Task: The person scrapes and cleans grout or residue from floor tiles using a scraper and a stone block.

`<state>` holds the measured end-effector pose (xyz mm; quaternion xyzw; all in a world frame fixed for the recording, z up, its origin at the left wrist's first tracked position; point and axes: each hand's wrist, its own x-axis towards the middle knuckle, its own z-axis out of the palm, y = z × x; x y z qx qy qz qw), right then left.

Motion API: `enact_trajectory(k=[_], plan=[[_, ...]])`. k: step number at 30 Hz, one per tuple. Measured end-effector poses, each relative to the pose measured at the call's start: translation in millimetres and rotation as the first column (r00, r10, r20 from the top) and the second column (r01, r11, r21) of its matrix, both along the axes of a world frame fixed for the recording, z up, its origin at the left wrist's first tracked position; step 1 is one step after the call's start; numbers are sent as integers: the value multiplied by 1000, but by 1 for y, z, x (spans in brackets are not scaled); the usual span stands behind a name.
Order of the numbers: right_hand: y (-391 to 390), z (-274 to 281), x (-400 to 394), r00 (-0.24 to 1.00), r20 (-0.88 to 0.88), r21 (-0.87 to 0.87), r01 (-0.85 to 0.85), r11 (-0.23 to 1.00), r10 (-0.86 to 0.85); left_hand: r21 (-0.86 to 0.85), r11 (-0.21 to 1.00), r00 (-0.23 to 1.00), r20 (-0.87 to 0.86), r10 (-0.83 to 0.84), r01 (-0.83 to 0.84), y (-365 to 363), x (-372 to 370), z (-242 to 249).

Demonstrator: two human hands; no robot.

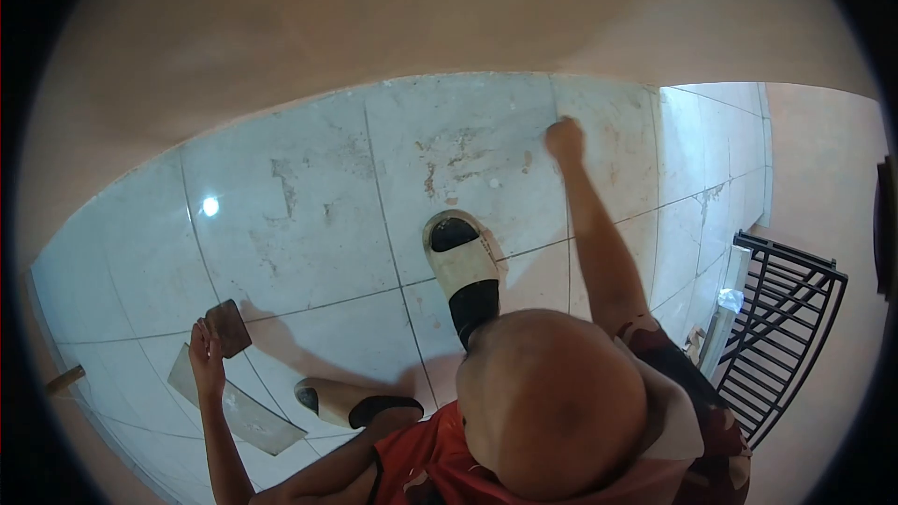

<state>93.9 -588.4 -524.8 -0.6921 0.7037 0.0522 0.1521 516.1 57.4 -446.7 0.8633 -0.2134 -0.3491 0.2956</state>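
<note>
At the lower left, my left hand point(208, 355) holds a small brown rectangular block point(228, 328) by its edge, above the tiled floor. A long pale flat strip point(238, 404) lies beneath and beside that hand. My right hand point(565, 142) is out over the floor near the wall, its fingers curled closed; whatever they may hold is hidden. Brown and grey smudges point(458, 154) mark the tiles to the left of my right hand.
My knee and two slippered feet point(468, 266) take up the lower middle. A black metal rack point(781, 318) stands at the right beside a pale board point(732, 304). The wall point(449, 9) borders the floor. A brown piece point(65, 381) is at the far left.
</note>
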Motion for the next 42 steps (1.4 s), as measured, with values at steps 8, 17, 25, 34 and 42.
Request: enact_trajectory(k=[8,17,25,34,42], plan=[[141,25,51,758,241,34,-631,775,606,-89,994,988,132,75,-64,-28,-2,-1],[121,-5,80,971,119,137,-224,965,209,26,1000,1000,2,8,-8,-17,-5,14],[117,76,51,724,157,84,-687,721,672,7,998,997,42,62,-62,-22,-4,26],[15,112,-130,210,-227,308,-911,275,951,-45,991,992,-8,123,-124,13,1,17],[33,99,-73,34,-227,189,-979,78,973,-72,993,995,9,95,-94,-11,5,19]])
